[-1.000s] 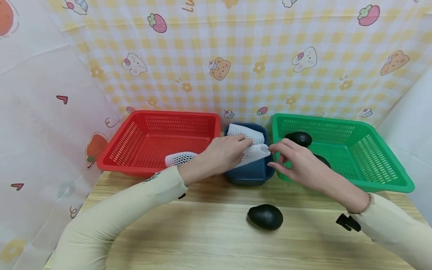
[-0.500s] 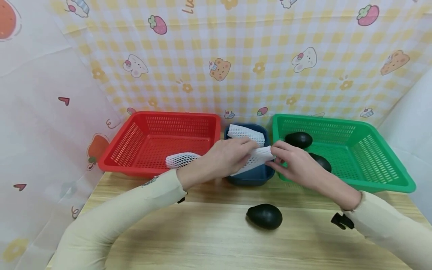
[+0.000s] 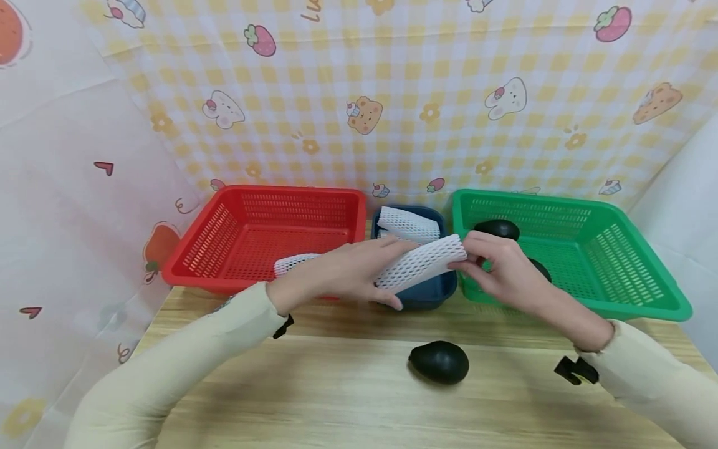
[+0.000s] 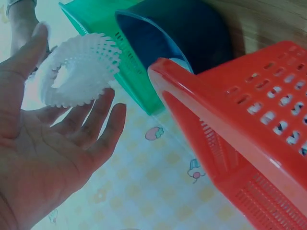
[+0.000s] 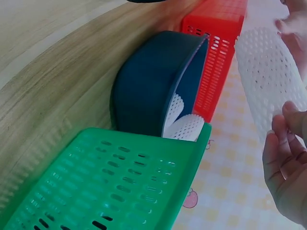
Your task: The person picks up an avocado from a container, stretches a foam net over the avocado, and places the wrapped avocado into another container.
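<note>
I've got a white foam-net sleeve [image 3: 423,263] slanting over the blue tub [image 3: 430,294]. My R hand [image 3: 499,265] pinches one end at its rim, prob. b/c fingertips there won't crush the tube; my L hand [image 3: 356,271] isn't clenched, thumb & fingers loosely spread about the other end, prob. to steady it w/o flattening the mouth. Spare sleeves [image 3: 409,222] lie in the tub, w/ the red basket [image 3: 269,240] to its L & the green basket [image 3: 611,246] to its R, prob. for quick reach. A bare dark avocado [image 3: 439,362] sits in front of the tub. My sleeve looks soft, thin, hollow, w/ small mesh holes & a scalloped edge.
</note>
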Motion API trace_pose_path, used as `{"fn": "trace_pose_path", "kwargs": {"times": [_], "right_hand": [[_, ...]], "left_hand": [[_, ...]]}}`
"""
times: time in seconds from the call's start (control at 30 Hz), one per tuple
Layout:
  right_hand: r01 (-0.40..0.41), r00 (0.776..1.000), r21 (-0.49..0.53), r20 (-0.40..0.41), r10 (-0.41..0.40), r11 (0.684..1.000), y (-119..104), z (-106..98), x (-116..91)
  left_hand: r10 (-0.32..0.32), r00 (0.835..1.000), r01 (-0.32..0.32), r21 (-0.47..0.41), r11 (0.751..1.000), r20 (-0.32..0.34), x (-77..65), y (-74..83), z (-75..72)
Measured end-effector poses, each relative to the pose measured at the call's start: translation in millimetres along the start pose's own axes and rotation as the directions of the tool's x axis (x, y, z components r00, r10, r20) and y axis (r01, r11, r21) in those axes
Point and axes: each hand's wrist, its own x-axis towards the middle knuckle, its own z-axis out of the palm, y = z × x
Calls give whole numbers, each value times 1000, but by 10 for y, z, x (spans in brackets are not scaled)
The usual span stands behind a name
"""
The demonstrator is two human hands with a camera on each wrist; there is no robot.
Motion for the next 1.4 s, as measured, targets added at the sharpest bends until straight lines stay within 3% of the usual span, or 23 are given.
{"fn": "trace_pose_path", "kwargs": {"times": [0.23,0.4,0.6,0.7,0.83,1.0,1.23,1.4], "right_hand": [[-4,1000,65,-7,5,998,-9,-28,-10],[-14,1000,82,-21,16,996,-23,-27,-21],[-14,999,101,-34,17,995,-34,-17,-30],[-8,999,112,-30,11,994,-34,-3,-31],[13,1000,107,-30,-10,994,-29,17,-41],[26,998,42,-65,-23,999,-11,25,-69],[137,987,16,-93,-135,990,10,38,-84],[259,965,39,-44,-258,965,-40,53,-101]], "left_hand": [[2,998,1,-64,998,56,-107,-83,-87],[-3,998,5,-45,999,59,-179,-131,-138],[32,997,-33,-15,999,-65,-207,-194,-116],[-14,992,14,-1,1000,-128,-215,-229,-106],[-72,973,86,55,995,-218,-238,-278,-133],[-93,939,132,97,986,-332,-289,-384,-189],[-107,918,152,90,984,-382,-370,-526,-237],[-83,913,132,98,986,-400,-386,-592,-252]]}}
